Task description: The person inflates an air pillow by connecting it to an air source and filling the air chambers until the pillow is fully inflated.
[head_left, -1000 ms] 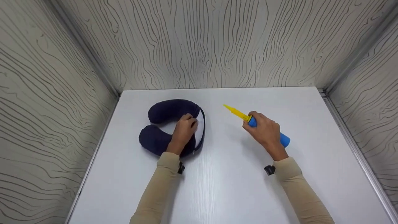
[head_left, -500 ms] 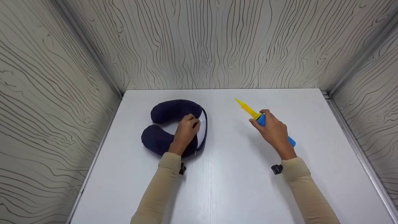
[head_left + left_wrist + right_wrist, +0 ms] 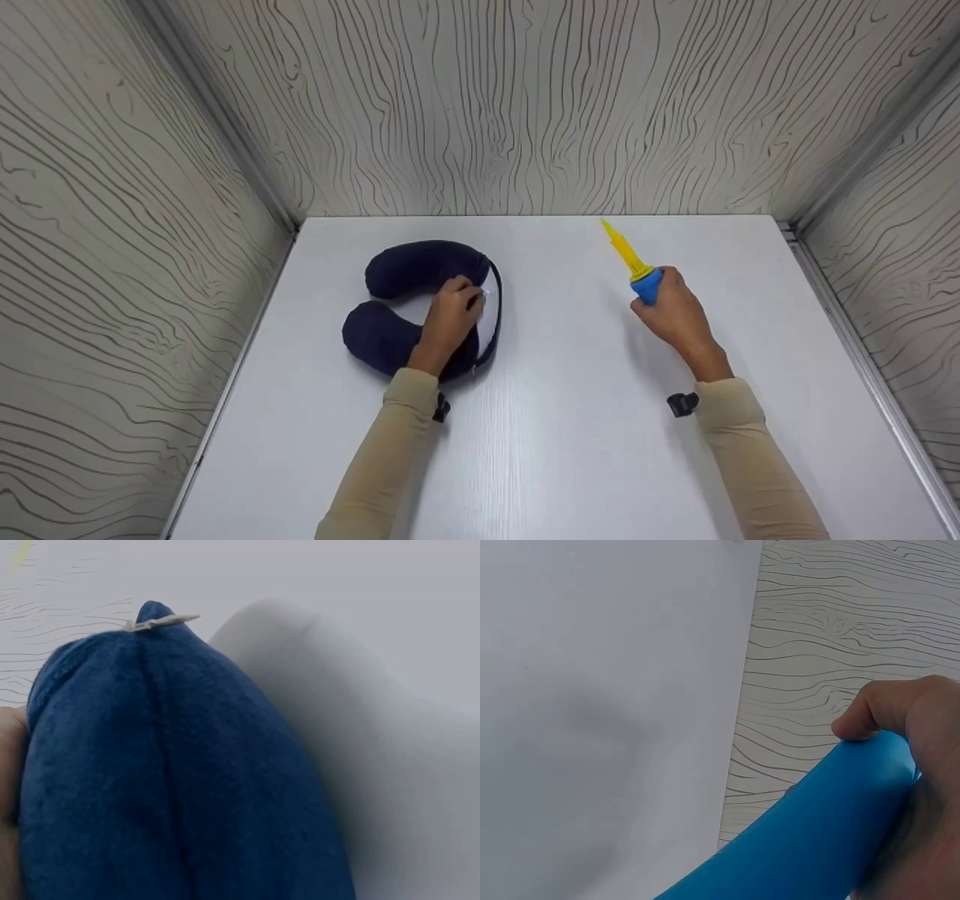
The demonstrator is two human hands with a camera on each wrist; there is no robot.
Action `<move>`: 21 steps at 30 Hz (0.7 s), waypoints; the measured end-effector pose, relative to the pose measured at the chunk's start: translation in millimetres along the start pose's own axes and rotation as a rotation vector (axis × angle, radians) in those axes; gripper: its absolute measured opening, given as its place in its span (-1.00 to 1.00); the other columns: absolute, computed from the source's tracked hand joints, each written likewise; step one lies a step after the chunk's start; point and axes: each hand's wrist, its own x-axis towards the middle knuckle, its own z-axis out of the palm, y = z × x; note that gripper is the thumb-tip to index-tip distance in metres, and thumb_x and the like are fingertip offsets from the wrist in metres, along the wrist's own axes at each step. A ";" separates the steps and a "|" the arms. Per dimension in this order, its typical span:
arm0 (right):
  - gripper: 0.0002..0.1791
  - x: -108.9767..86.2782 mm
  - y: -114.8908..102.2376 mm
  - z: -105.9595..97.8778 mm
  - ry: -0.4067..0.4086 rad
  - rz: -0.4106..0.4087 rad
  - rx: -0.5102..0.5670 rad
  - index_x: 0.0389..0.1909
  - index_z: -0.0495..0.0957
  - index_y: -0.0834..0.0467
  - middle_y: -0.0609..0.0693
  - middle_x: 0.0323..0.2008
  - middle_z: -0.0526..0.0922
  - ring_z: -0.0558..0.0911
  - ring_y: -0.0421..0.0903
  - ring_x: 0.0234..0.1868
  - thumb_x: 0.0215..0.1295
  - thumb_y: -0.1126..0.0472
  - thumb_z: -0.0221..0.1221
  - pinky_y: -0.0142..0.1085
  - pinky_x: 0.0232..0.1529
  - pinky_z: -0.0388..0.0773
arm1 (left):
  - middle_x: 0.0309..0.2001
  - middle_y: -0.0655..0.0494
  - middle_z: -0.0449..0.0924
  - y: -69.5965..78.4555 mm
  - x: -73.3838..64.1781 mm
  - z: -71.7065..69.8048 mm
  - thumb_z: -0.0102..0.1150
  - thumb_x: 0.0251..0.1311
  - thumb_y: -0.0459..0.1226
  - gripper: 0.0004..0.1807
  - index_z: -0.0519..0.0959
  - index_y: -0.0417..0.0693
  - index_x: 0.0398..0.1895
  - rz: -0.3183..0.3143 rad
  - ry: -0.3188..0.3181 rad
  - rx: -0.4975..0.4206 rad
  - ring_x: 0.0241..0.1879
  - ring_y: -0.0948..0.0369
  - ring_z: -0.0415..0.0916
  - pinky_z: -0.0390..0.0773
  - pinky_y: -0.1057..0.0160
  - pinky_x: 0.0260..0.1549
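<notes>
A navy U-shaped neck pillow (image 3: 420, 262) lies on the left half of the white table, its ends facing left. White material (image 3: 489, 300) shows in the opening along its right side. My left hand (image 3: 450, 319) grips the pillow at that opening, fingers curled at the edge; its fingertips are partly hidden. In the left wrist view, the pillow's blue cloth (image 3: 180, 765) fills the middle, with a small zipper pull (image 3: 163, 622) on top. My right hand (image 3: 679, 311) holds a blue hand air pump (image 3: 646, 286) raised over the table, its yellow nozzle (image 3: 626, 251) pointing away and slightly left.
The white table (image 3: 555, 435) is enclosed by wood-grain panels (image 3: 487, 105) at the back and both sides. Metal rails (image 3: 862, 367) run along its side edges. A thin dark strap-like edge (image 3: 498, 315) curves along the pillow's right side.
My right hand has moved right with the pump, and the nozzle has swung from pointing left to pointing more away. The left hand keeps its place on the pillow.
</notes>
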 end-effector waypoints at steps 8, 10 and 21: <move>-0.09 2.5 15.4 -11.0 0.019 0.009 -0.016 0.62 0.06 0.38 0.54 0.44 0.37 0.47 0.55 0.38 0.51 -0.01 0.23 0.50 0.38 0.37 | -0.21 -0.05 0.67 1.2 -0.4 -1.0 0.36 0.38 -0.37 -0.89 0.82 -0.24 -0.18 -0.016 -0.013 0.005 -0.18 0.06 0.64 0.73 0.15 -0.19; -0.07 3.7 21.5 -13.0 0.030 0.014 -0.048 0.63 0.06 0.33 0.54 0.43 0.39 0.50 0.56 0.33 0.52 -0.10 0.22 0.53 0.33 0.40 | -0.21 -0.06 0.67 1.4 -1.0 -0.8 0.37 0.38 -0.37 -0.89 0.82 -0.25 -0.19 -0.008 -0.007 0.005 -0.19 0.05 0.63 0.73 0.14 -0.20; -0.01 3.4 42.5 -20.7 0.147 0.092 -0.030 0.65 0.09 0.20 0.57 0.37 0.44 0.57 0.57 0.21 0.47 -0.31 0.18 0.53 0.26 0.47 | -0.23 -0.08 0.66 1.9 -0.9 0.7 0.38 0.35 -0.40 -0.90 0.81 -0.27 -0.20 0.010 0.015 0.008 -0.22 0.03 0.61 0.71 0.14 -0.22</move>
